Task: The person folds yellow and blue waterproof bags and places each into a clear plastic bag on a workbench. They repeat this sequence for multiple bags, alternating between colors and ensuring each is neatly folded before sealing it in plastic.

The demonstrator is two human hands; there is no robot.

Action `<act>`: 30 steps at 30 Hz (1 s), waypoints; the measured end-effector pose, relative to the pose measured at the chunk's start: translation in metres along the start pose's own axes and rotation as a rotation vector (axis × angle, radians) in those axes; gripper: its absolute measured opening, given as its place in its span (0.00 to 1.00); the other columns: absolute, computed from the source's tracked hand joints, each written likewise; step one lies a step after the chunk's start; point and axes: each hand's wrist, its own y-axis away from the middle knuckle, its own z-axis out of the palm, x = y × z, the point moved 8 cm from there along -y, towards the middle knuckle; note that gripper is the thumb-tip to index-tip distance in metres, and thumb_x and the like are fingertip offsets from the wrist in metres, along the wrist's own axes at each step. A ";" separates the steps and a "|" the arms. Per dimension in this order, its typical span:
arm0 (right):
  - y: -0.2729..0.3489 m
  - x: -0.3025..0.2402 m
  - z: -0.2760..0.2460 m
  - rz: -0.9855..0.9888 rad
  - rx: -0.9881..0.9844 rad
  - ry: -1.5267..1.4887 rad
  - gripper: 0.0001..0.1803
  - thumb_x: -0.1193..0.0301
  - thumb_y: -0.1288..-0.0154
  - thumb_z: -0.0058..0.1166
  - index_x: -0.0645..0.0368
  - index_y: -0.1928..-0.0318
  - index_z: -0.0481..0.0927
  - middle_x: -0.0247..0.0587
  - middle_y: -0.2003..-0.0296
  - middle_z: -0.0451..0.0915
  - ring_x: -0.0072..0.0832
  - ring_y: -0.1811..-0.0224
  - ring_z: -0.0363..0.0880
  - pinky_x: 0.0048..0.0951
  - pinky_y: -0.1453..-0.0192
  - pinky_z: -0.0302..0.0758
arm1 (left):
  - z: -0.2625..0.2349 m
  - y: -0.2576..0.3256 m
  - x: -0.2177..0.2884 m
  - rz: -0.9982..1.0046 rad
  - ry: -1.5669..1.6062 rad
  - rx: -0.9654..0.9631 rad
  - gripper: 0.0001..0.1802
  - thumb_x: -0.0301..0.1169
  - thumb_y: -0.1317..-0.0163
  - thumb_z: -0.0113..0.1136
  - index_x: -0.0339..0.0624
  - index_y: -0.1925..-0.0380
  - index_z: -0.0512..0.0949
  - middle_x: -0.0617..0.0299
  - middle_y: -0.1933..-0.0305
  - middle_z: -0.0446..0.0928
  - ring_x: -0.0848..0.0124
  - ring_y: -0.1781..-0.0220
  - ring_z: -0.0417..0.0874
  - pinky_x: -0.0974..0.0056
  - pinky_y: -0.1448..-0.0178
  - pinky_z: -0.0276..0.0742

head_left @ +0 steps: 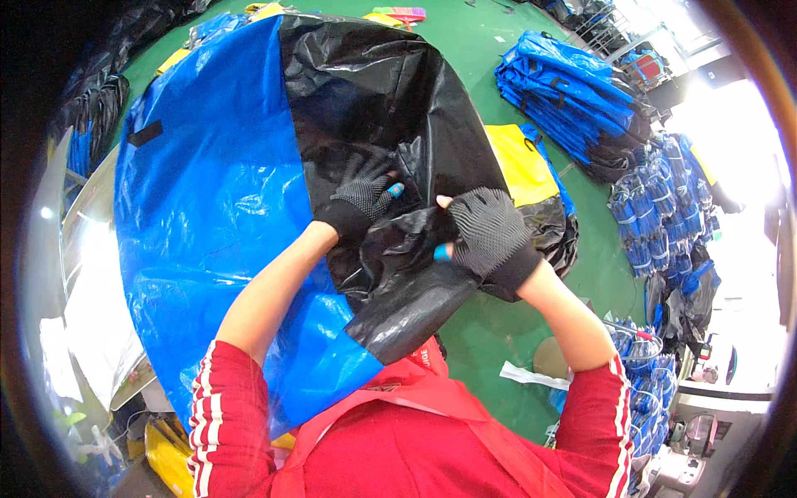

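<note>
A large blue and black plastic sheet (224, 166) spreads in front of me, its blue part to the left and its glossy black part to the right. My left hand (363, 197), in a grey dotted glove, lies on the black part with fingers stretched out and somewhat blurred. Blue tape wraps one of its fingertips. Just right of it, my right hand (490, 232), gloved alike, has its fingers curled at a crumpled fold of the black part. A bare fingertip and a blue-taped one stick out. What lies under the palm is hidden.
Right of the sheet lies a yellow and black piece (519, 166) on the green floor (490, 332). Beyond it is a heap of folded blue sheets (573, 100). Several tied blue bundles (660, 207) are stacked at the right. A white strip (531, 375) lies near my right elbow.
</note>
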 end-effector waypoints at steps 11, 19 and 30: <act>-0.026 0.081 0.030 0.621 -0.474 -0.021 0.38 0.37 0.41 0.48 0.65 0.67 0.84 0.60 0.69 0.82 0.53 0.64 0.83 0.46 0.57 0.78 | 0.006 0.018 0.035 0.189 -0.259 0.017 0.34 0.54 0.31 0.41 0.43 0.34 0.66 0.40 0.26 0.54 0.45 0.24 0.51 0.39 0.23 0.37; -0.078 0.107 0.010 0.585 -0.070 -0.731 0.27 0.48 0.40 0.57 0.62 0.77 0.81 0.53 0.77 0.81 0.41 0.74 0.80 0.39 0.66 0.74 | 0.015 0.016 0.034 0.172 -0.414 0.134 0.42 0.47 0.44 0.56 0.46 0.29 0.58 0.36 0.30 0.59 0.46 0.25 0.56 0.36 0.24 0.41; -0.003 -0.009 -0.006 -0.183 0.095 -0.096 0.22 0.58 0.52 0.68 0.61 0.61 0.81 0.55 0.66 0.79 0.53 0.60 0.78 0.46 0.54 0.75 | 0.023 0.009 0.034 0.242 -0.396 0.157 0.43 0.50 0.48 0.60 0.48 0.32 0.63 0.46 0.29 0.60 0.45 0.26 0.55 0.37 0.25 0.43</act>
